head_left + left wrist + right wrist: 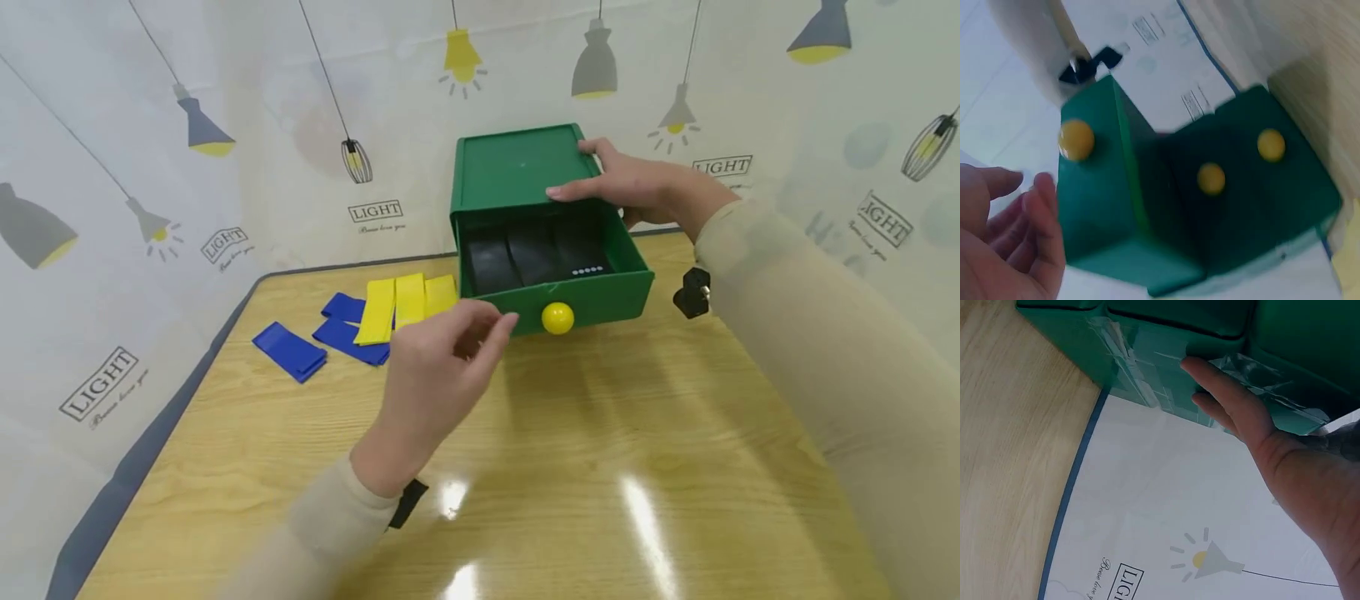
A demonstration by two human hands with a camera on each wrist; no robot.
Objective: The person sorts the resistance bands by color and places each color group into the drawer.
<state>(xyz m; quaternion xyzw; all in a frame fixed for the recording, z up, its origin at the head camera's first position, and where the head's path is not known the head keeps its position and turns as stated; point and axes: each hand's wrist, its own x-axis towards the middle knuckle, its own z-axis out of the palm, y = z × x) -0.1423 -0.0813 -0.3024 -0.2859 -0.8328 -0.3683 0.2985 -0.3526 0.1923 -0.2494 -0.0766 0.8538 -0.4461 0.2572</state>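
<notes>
A green drawer cabinet (525, 171) with yellow round knobs stands at the back of the table, its top drawer (592, 300) pulled out. Flat black bands (525, 250) lie inside that drawer, one with a row of white dots. My right hand (637, 179) holds the cabinet by its upper right edge, thumb on the top and fingers (1229, 400) against the taped side. In front of the drawer's left corner is my left hand (442, 375), its fingers loosely bent with nothing between them. The left wrist view shows this hand (1010, 244) beside the drawer's yellow knob (1077, 140).
Folded blue bands (288, 350) and yellow bands (377, 312) lie left of the cabinet, some overlapping. A pale cloth (300, 217) printed with lamps hangs behind the wooden table (600, 483). A black wrist mount (693, 293) shows at my right sleeve.
</notes>
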